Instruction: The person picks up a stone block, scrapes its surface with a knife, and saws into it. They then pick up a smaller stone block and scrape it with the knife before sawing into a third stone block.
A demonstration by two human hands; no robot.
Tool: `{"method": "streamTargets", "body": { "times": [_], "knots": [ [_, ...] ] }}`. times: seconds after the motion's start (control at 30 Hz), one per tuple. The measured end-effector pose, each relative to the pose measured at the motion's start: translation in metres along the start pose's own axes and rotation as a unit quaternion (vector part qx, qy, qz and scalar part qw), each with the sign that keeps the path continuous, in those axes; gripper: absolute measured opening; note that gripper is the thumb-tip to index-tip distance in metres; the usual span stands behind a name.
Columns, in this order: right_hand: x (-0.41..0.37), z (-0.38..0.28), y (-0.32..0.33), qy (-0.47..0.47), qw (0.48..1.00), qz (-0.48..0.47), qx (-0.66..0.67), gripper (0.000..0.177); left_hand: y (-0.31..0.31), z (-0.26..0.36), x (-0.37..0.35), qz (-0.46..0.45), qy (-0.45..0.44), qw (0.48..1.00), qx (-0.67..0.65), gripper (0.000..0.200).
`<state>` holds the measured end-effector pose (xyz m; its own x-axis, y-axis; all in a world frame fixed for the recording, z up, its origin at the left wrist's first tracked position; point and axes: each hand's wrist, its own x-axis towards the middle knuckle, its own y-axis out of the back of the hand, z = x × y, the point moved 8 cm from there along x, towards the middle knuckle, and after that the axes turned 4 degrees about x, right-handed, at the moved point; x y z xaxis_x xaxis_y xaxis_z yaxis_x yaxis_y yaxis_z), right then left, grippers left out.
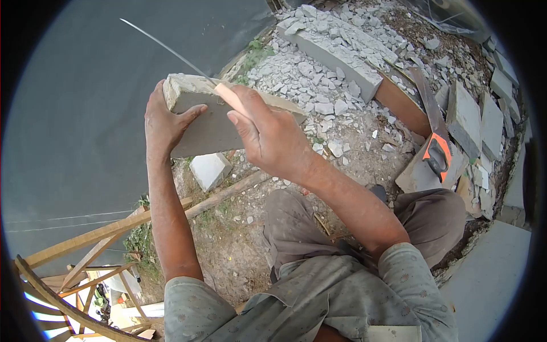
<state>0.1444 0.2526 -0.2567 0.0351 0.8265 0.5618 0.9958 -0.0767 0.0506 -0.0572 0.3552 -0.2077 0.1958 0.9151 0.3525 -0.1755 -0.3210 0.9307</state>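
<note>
My left hand (164, 122) grips the far left end of a grey concrete block (205, 128), with the thumb on its near face and the fingers round its end. Along the upper edge, the block is rough and chipped. My right hand (273, 134) is closed round the pale wooden handle of a long-bladed knife (171, 51). Its thin blade, seen almost edge-on, points up and left across the top of the block. The right fist overlaps the block's right part in this view.
An orange-handled handsaw (437, 154) leans on block pieces at the right. Behind lies rubble (325, 74) around a long grey block (336, 57). A white chunk (209, 171) sits below the held block, near a wooden pole (233, 191). Timber framing (85, 236) stands at lower left.
</note>
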Motion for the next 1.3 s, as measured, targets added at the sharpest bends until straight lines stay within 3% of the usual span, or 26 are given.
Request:
{"method": "streamTargets", "body": {
  "times": [0.1,0.13,0.23,0.27,0.37,0.4,0.5,0.53,0.63,0.67,0.77,0.8,0.9,0.93,1.03,1.07,1.17,1.3],
  "knots": [
    [-0.016,0.026,-0.018,-0.067,0.992,-0.055,-0.091,0.036,-0.002,-0.001,-0.003,-0.001,-0.01,1.0,0.0,0.099],
    [-0.027,0.076,-0.03,-0.249,0.949,-0.148,-0.125,0.035,0.003,0.005,-0.008,-0.001,-0.011,1.0,-0.002,0.098],
    [-0.05,0.111,-0.015,-0.309,0.937,-0.133,-0.088,0.036,0.009,0.005,-0.008,0.024,-0.017,0.999,-0.011,0.095],
    [-0.053,0.088,-0.014,-0.212,0.969,-0.109,-0.069,0.031,0.008,0.004,-0.01,0.028,-0.01,0.999,-0.017,0.095],
    [-0.064,0.084,-0.028,-0.185,0.973,-0.107,-0.086,0.027,0.002,0.004,-0.02,-0.001,0.007,1.0,-0.021,0.094],
    [-0.075,0.136,-0.027,-0.319,0.931,-0.119,-0.13,0.026,0.003,0.004,-0.024,0.002,0.006,1.0,-0.016,0.094],
    [-0.091,0.181,-0.014,-0.314,0.94,-0.09,-0.097,0.03,0.004,0.0,-0.017,0.027,-0.012,0.999,-0.017,0.093],
    [-0.084,0.142,-0.009,-0.303,0.941,-0.116,-0.09,0.032,0.003,0.002,-0.019,0.027,0.004,0.999,-0.028,0.093],
    [-0.105,0.168,-0.023,-0.285,0.934,-0.139,-0.163,0.034,0.001,-0.003,-0.026,0.002,0.02,0.999,-0.034,0.093],
    [-0.125,0.222,-0.016,-0.41,0.902,-0.086,-0.099,0.034,0.002,-0.006,-0.028,0.011,0.006,1.0,-0.017,0.093],
    [-0.105,0.199,-0.012,-0.318,0.937,-0.093,-0.108,0.033,0.0,-0.007,-0.022,0.013,0.015,0.999,-0.037,0.093],
    [-0.093,0.158,-0.012,-0.217,0.964,-0.096,-0.118,0.028,0.0,-0.005,-0.025,0.0,0.029,0.999,-0.04,0.093],
    [-0.115,0.214,-0.016,-0.368,0.91,-0.138,-0.133,0.028,0.003,-0.01,-0.029,-0.003,0.031,0.999,-0.04,0.093],
    [-0.14,0.275,-0.009,-0.431,0.893,-0.056,-0.119,0.029,0.004,-0.019,-0.03,0.007,0.021,0.999,-0.037,0.093],
    [-0.128,0.238,-0.002,-0.364,0.91,-0.134,-0.146,0.03,0.002,-0.021,-0.022,0.012,0.035,0.997,-0.074,0.093],
    [-0.121,0.212,-0.012,-0.266,0.942,-0.155,-0.137,0.028,0.0,-0.024,-0.03,-0.006,0.056,0.995,-0.087,0.093],
    [-0.153,0.282,-0.014,-0.452,0.88,-0.102,-0.107,0.028,0.001,-0.04,-0.033,-0.001,0.034,0.998,-0.061,0.089],
    [-0.126,0.249,-0.01,-0.367,0.913,-0.142,-0.109,0.026,-0.002,-0.057,-0.041,0.006,0.043,0.996,-0.082,0.092]
  ]
}}
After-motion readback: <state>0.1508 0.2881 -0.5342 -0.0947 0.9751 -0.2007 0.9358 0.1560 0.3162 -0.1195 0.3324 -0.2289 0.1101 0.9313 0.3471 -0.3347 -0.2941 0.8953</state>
